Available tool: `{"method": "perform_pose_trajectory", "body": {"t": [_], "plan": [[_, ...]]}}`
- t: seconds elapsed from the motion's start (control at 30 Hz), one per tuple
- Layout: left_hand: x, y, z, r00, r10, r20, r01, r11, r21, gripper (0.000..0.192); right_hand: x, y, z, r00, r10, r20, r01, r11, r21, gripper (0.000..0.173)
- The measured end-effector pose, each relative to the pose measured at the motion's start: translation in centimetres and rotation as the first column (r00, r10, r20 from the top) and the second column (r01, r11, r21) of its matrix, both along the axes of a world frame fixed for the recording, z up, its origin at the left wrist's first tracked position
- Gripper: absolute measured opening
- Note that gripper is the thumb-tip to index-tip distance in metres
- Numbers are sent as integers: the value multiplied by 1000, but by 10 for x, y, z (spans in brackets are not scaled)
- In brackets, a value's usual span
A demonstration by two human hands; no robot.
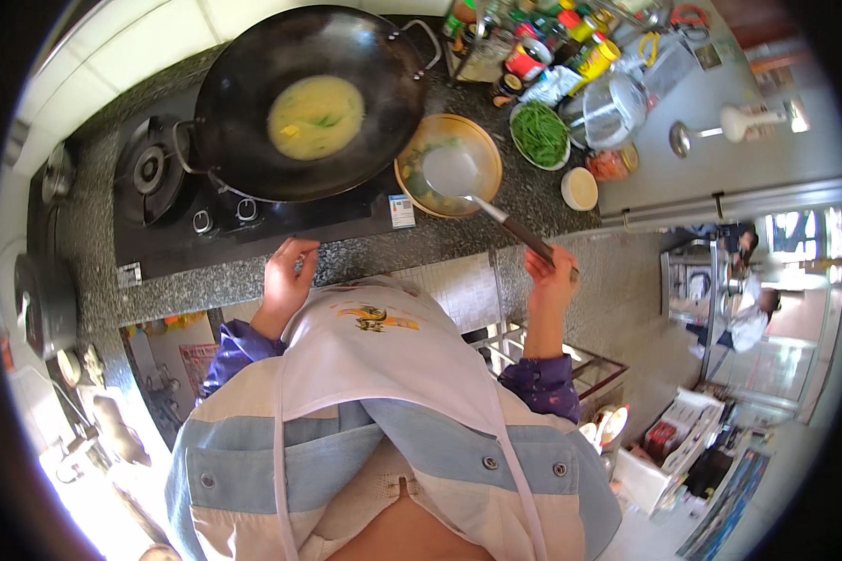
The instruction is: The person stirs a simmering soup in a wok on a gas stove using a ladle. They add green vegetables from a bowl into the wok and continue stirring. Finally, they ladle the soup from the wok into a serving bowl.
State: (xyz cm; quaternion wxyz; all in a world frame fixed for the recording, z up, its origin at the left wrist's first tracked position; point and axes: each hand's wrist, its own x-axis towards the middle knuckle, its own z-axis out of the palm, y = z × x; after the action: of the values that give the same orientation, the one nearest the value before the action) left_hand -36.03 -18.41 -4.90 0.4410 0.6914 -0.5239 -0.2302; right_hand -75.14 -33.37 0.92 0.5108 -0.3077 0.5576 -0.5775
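Note:
My right hand [553, 270] grips the dark handle of a metal ladle [495, 210]. Its wide round head rests inside a yellow-rimmed bowl [489, 140], where liquid and green leaves show around it. Left of the bowl, a large black two-handled wok [245, 140] sits on the gas hob and holds yellowish soup [316, 130] with green leaves and a small yellow piece. My left hand [291, 273] is empty at the counter's front edge, below the hob knobs, its fingers loosely curled with a gap to the thumb.
Right of the bowl stand a dish of chopped greens [540, 137], a small pale tub [579, 189], and a jar with reddish contents [610, 163]. Several seasoning bottles [575, 42] crowd the back. An uncovered burner [151, 170] lies left of the wok. A person [747, 315] is far off right.

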Motion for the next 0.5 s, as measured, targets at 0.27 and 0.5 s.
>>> {"method": "perform_pose_trajectory", "body": {"t": [0.27, 0.5], "plan": [[6, 15, 2, 997, 82, -14, -82, 996, -31, 11, 68, -50, 77, 926, 298, -233, -367, 854, -368, 24], [17, 44, 1, 976, 212, -43, -214, 976, -49, 12, 214, -153, 119, 596, 580, -555, -722, 690, -54, 19]]}}
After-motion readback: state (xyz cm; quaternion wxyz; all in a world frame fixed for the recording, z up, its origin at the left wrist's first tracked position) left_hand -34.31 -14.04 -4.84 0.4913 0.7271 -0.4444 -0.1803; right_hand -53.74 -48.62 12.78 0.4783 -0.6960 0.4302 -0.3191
